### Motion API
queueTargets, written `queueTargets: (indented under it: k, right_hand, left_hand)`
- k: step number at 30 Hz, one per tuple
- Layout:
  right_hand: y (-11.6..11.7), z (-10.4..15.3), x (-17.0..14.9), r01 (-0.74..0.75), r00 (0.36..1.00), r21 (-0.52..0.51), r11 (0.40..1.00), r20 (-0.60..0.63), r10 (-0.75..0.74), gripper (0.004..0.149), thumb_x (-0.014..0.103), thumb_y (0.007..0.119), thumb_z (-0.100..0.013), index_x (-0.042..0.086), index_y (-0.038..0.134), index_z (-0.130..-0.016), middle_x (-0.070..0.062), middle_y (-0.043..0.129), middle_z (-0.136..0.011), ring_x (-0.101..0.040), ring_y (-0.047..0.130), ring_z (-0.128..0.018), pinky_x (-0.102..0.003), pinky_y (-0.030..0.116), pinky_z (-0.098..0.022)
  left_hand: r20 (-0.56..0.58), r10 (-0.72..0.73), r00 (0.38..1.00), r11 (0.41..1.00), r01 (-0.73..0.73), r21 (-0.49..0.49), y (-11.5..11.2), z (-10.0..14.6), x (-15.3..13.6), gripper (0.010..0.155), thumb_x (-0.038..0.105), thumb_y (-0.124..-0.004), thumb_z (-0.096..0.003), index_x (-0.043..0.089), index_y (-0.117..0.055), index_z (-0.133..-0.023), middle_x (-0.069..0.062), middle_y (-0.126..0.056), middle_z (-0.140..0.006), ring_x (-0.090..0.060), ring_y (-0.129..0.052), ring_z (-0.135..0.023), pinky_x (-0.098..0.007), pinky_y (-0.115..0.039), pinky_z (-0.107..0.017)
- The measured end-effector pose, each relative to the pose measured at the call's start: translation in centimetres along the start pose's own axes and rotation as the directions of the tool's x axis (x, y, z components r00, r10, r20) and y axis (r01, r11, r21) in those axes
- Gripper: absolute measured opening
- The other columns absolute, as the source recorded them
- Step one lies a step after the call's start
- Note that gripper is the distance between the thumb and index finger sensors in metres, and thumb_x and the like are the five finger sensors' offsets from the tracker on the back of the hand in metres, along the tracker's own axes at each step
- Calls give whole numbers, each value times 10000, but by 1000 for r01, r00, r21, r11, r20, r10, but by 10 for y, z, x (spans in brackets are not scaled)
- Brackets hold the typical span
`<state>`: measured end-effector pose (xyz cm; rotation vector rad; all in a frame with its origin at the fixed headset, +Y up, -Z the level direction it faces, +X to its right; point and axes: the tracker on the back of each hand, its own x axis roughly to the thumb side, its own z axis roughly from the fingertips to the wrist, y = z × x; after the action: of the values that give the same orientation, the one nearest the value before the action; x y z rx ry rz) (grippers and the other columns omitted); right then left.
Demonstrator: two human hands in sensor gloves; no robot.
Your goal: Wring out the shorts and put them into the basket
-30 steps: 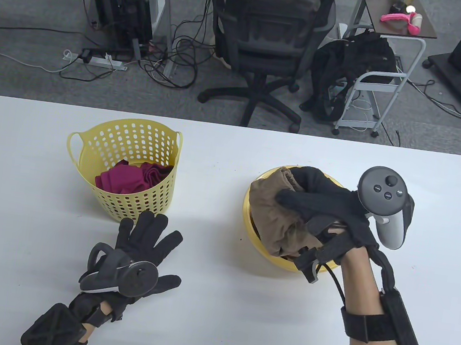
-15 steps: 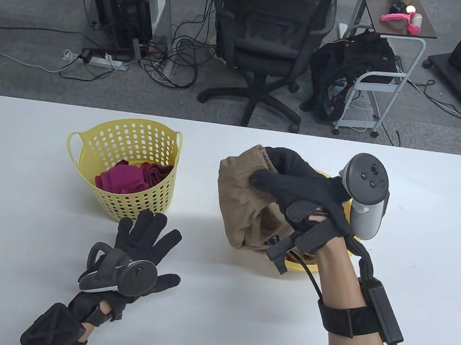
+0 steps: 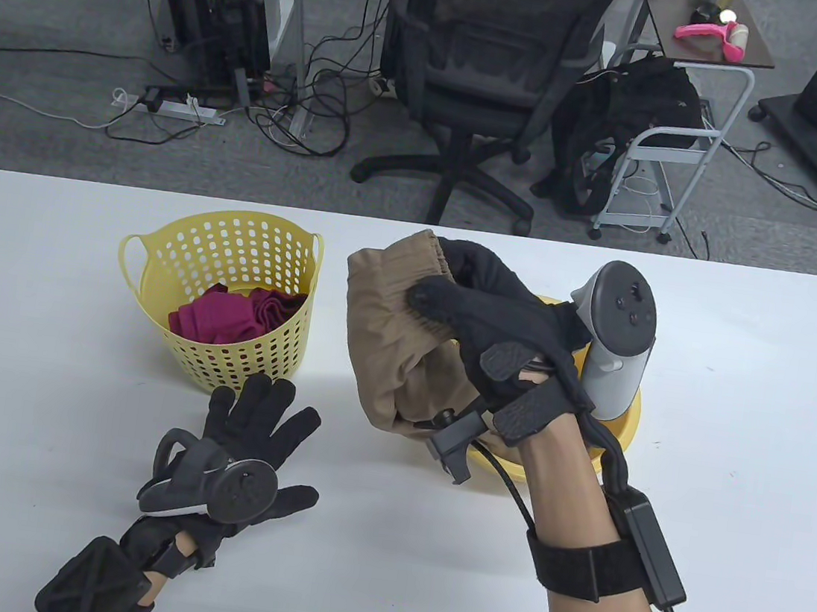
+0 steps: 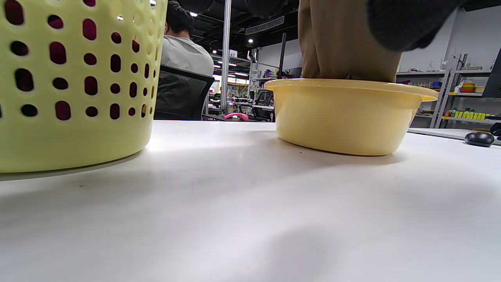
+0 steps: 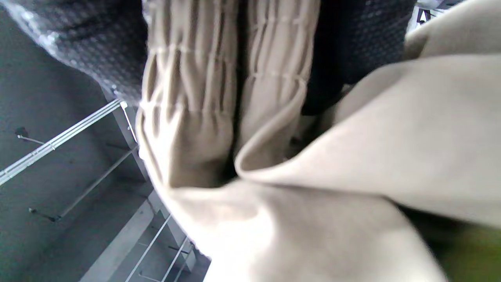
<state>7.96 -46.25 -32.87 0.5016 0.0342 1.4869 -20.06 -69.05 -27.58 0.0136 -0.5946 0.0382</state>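
My right hand [image 3: 468,306] grips the tan shorts [image 3: 389,341] by the elastic waistband and holds them up over the left part of the yellow basin [image 3: 623,417]. In the right wrist view the shorts [image 5: 313,188] fill the frame, the gathered waistband pinched between gloved fingers [image 5: 78,43]. In the left wrist view the shorts [image 4: 336,43] hang down into the basin [image 4: 348,117]. The yellow perforated basket [image 3: 235,253] stands to the left with a dark red cloth [image 3: 234,313] inside. My left hand [image 3: 256,436] lies flat on the table just in front of the basket, fingers spread, holding nothing.
The white table [image 3: 372,579] ends at its far edge behind the basket and the basin. Beyond it are an office chair [image 3: 475,82], cables and a small cart [image 3: 671,138] on the floor. A black mouse [image 4: 479,138] lies on the table far right in the left wrist view.
My right hand has lifted the shorts out of the basin and carried them up and to the left, toward the basket. The left hand has stayed flat on the table.
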Motion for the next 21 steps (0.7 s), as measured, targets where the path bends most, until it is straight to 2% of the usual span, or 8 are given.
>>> queueTargets:
  k: [11,21]
  right_hand:
    - [17,-9,14,93,995,21,995,19,-94,661,539,848,-544,68,642,-960,-156,837,-857,-385,924,-722,-475,815,-561]
    - [20,-11,24,78,996,29,997,34,-79,664,545,851,-542,68,647,-957,-152,838,-856,-382,929,-718,-472,819,-558]
  left_hand:
    - [-7,3,1000,1000,-3,2,0,0,-1,914,675,-714,-507,182,-330,-1175,-364,-268,-1230,-674,-289,-1096,-824,-280,-639]
    - [-14,14,1000,1000,-13,17,2,0,-3,918,669,-713,-508,161,-335,-1172,-364,-273,-1228,-674,-293,-1095,-822,-283,-641]
